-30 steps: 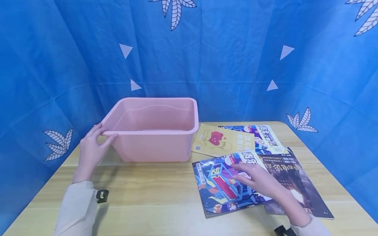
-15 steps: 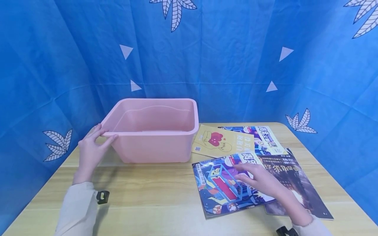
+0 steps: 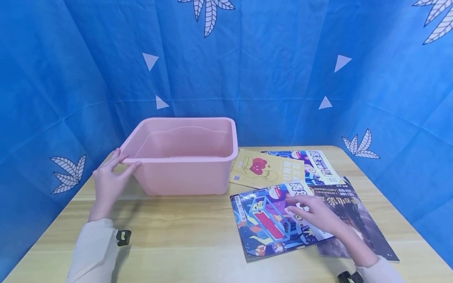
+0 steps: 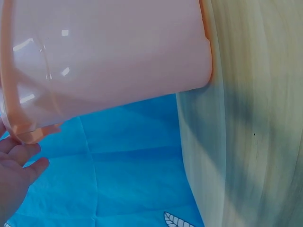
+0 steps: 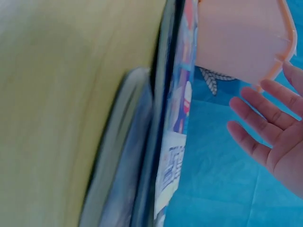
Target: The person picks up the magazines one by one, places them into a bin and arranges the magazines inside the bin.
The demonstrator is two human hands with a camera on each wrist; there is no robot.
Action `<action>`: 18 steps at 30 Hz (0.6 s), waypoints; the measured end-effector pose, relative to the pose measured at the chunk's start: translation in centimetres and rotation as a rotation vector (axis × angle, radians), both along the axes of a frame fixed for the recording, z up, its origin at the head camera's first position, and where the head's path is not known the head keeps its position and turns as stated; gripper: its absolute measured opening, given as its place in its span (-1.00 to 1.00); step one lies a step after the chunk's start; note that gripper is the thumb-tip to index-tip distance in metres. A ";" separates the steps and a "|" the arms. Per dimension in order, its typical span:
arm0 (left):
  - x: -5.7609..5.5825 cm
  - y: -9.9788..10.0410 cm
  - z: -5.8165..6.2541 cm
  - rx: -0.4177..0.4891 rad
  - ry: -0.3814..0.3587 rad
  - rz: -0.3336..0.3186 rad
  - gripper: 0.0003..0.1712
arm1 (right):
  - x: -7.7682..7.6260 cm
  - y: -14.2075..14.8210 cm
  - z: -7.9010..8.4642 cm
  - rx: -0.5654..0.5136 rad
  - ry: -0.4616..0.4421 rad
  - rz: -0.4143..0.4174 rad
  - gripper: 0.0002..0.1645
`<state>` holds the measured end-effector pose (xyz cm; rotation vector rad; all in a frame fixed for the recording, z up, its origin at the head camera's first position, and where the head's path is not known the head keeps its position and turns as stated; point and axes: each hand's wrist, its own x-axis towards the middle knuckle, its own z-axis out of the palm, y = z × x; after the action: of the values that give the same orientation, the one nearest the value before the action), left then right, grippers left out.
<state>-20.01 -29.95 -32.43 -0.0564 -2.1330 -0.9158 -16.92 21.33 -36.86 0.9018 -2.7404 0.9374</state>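
A pink plastic bin [image 3: 184, 177] stands upright toward the back left of the table, with nothing visible inside. My left hand [image 3: 109, 181] holds its front left corner, thumb on the front rim and fingers along the left side. The left wrist view shows that hand [image 4: 16, 175] at the rim's edge. My right hand [image 3: 316, 212] hovers over a blue and purple magazine [image 3: 260, 236], holding nothing. In the right wrist view, its fingers [image 5: 258, 118] are spread and relaxed, apart from the magazine cover [image 5: 175, 109].
Beneath and right of the nearest magazine lies a dark magazine [image 3: 368, 232]. Behind are a yellow booklet [image 3: 272, 175] with a red heart and another purple magazine [image 3: 322, 169], overlapping. A blue curtain [image 3: 240, 70] encloses the wooden table [image 3: 177, 239].
My right hand has drifted slightly right over the magazine. The left hand stays at the bin's corner, and the bin and magazines have not moved.
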 end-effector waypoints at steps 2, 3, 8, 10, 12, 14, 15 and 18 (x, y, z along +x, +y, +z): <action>0.0 0.1 0.0 0.003 0.002 -0.001 -0.48 | -0.1 0.3 -0.2 -0.004 -0.011 -0.003 -0.68; 0.0 0.1 0.0 0.003 0.007 -0.002 -0.48 | -0.2 0.5 -0.2 -0.010 -0.022 -0.006 -0.68; -0.2 0.1 -0.2 -0.001 0.041 -0.004 -0.50 | -0.7 1.4 -0.7 -0.024 -0.042 -0.030 -0.70; -0.3 0.1 -0.3 -0.009 0.059 -0.004 -0.51 | -0.9 1.7 -1.0 -0.020 -0.049 -0.044 -0.70; -0.3 0.1 -0.3 -0.007 0.060 -0.005 -0.50 | -1.2 2.0 -1.2 -0.010 -0.065 -0.065 -0.69; -0.3 0.1 -0.4 -0.002 0.055 -0.007 -0.50 | -1.4 2.2 -1.4 0.004 -0.087 -0.076 -0.67; -0.3 0.1 -0.4 0.002 0.050 -0.005 -0.50 | -1.4 2.4 -1.5 0.011 -0.097 -0.076 -0.67; -0.3 0.2 -0.5 0.015 0.027 0.001 -0.49 | -1.6 2.6 -1.7 0.032 -0.112 -0.072 -0.67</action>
<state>-20.30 -29.80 -32.93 -0.0601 -2.1006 -0.9256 -18.56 23.90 -38.60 0.7727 -2.8675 0.9620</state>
